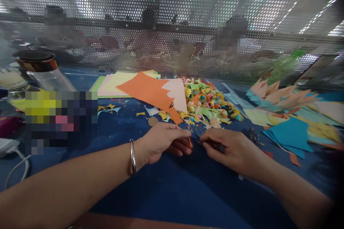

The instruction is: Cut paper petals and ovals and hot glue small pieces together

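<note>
My left hand (168, 139), with a silver bangle at the wrist, is closed in a pinch on a small orange paper piece (190, 143). Just to its right, my right hand (228, 146) is closed around what look like small scissors (198, 137); their thin tip points towards the left hand, and the fingers hide most of them. Beyond both hands lies a large orange paper sheet (145, 91) with cut edges, next to a pale pink sheet (177, 93) with a scalloped edge. Small paper scraps (163, 115) are scattered there, near a round brown disc (153, 121).
A heap of folded coloured paper pieces (206, 96) rises behind the hands. At right are blue paper sheets (291, 136) and a spiky peach paper form (279, 94). A lidded clear bottle (51, 75) and a white cable (25, 166) are left. A perforated metal screen (172, 0) stands behind.
</note>
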The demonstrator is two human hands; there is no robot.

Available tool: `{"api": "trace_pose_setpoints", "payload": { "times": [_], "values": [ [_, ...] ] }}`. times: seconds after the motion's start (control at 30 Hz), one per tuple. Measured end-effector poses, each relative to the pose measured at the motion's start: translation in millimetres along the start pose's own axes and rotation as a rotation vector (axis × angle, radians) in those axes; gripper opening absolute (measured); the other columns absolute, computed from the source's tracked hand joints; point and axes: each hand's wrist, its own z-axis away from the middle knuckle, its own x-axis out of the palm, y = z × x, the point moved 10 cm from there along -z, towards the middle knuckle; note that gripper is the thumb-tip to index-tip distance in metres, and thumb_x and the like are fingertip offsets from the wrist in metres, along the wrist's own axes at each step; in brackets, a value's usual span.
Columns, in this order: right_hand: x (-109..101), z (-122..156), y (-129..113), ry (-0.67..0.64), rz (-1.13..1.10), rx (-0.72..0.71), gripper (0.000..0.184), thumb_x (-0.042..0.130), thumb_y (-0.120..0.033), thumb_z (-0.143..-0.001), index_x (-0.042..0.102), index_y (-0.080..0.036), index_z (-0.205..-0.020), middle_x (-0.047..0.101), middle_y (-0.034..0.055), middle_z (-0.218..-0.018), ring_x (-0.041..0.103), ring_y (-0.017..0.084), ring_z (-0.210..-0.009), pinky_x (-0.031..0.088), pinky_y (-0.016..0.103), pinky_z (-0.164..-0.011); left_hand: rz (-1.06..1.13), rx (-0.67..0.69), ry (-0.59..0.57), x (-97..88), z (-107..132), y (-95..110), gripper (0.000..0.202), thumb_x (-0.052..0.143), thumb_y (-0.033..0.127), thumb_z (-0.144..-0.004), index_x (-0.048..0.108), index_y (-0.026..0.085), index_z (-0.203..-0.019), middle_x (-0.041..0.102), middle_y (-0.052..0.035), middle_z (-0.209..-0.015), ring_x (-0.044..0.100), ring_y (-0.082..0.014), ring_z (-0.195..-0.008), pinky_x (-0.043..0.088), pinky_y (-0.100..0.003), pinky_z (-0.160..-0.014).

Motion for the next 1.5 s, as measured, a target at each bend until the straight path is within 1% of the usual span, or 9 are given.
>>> {"api": "trace_pose_setpoints", "payload": {
  "times": [0.13,0.33,0.47,0.6,0.8,0.93,1.1,1.27,1.5],
  "values": [
    [-5,0,-8,0.053,0.016,-0.061,0.018,0.049,-0.019,-0.092,0.065,-0.020,-0.083,0.065,0.0012,-0.071,0.058,0.012,-0.059,0.045,0.024,-0.057,-0.026,0.011,0.049,-4.2,-1,5,0.033,0.063,0.032,-0.093,0.065,0.012,-0.068,0.069,-0.0033,-0.060,0.064,-0.0092,-0.048,0.042,-0.019,-0.044],
    [-4,0,-13,0.068,0.022,-0.097,0.017,0.049,-0.018,-0.093,0.065,-0.019,-0.085,0.063,0.0020,-0.072,0.058,0.013,-0.062,0.045,0.025,-0.059,-0.098,0.041,0.040,-5.3,0,11,0.032,0.073,0.024,-0.084,0.060,0.013,-0.057,0.066,-0.0019,-0.054,0.062,-0.0088,-0.045,0.038,-0.018,-0.041],
    [-5,1,-12,0.085,0.034,-0.096,0.017,0.050,-0.017,-0.093,0.064,-0.020,-0.085,0.064,0.0024,-0.072,0.058,0.014,-0.063,0.045,0.026,-0.060,-0.114,0.019,0.011,-5.5,2,12,0.030,0.072,0.019,-0.084,0.060,0.013,-0.057,0.067,-0.0015,-0.055,0.061,-0.0076,-0.047,0.038,-0.018,-0.044],
    [-6,2,-13,0.090,0.031,-0.090,0.016,0.051,-0.019,-0.093,0.065,-0.020,-0.085,0.063,0.0020,-0.072,0.058,0.013,-0.061,0.045,0.025,-0.058,-0.136,0.027,-0.020,-6.2,2,12,0.022,0.072,0.017,-0.083,0.065,0.012,-0.063,0.069,-0.0016,-0.058,0.061,-0.0065,-0.050,0.040,-0.019,-0.050],
    [-6,1,-13,0.085,0.020,-0.072,0.017,0.053,-0.022,-0.094,0.067,-0.021,-0.084,0.065,0.0024,-0.072,0.060,0.015,-0.063,0.046,0.026,-0.059,-0.139,0.115,-0.083,-4.7,-1,18,0.010,0.076,0.014,-0.078,0.070,0.012,-0.070,0.068,-0.0003,-0.057,0.060,-0.0063,-0.053,0.038,-0.020,-0.053],
    [-3,2,-9,0.064,0.003,-0.047,0.018,0.053,-0.026,-0.096,0.068,-0.021,-0.089,0.069,0.0036,-0.077,0.064,0.015,-0.067,0.048,0.027,-0.061,-0.165,0.146,-0.057,-9.2,-3,23,0.005,0.076,0.009,-0.076,0.072,0.012,-0.075,0.067,0.0005,-0.058,0.059,-0.0058,-0.054,0.039,-0.021,-0.057],
    [-1,3,-3,0.039,-0.063,0.009,0.025,0.049,-0.032,-0.100,0.069,-0.022,-0.090,0.070,0.0041,-0.078,0.063,0.015,-0.068,0.049,0.027,-0.062,-0.165,0.188,-0.094,-6.6,-5,25,0.011,0.076,0.004,-0.073,0.073,0.013,-0.079,0.068,0.0011,-0.065,0.059,-0.0061,-0.056,0.047,-0.024,-0.067],
    [-2,3,-4,0.030,-0.115,0.027,0.024,0.050,-0.033,-0.099,0.069,-0.022,-0.087,0.069,0.0037,-0.078,0.064,0.015,-0.067,0.050,0.028,-0.062,-0.260,0.255,-0.095,-7.1,-5,28,0.018,0.079,0.009,-0.073,0.073,0.014,-0.089,0.071,0.0001,-0.069,0.065,-0.0087,-0.068,0.048,-0.024,-0.075],
    [0,7,-5,0.017,-0.135,0.018,0.024,0.049,-0.032,-0.100,0.068,-0.023,-0.089,0.068,0.0039,-0.076,0.063,0.016,-0.066,0.049,0.028,-0.061,-0.389,0.307,-0.155,-1.3,1,35,0.030,0.078,0.016,-0.076,0.072,0.015,-0.105,0.074,-0.0014,-0.074,0.068,-0.0113,-0.071,0.047,-0.025,-0.074]
  ]
}}
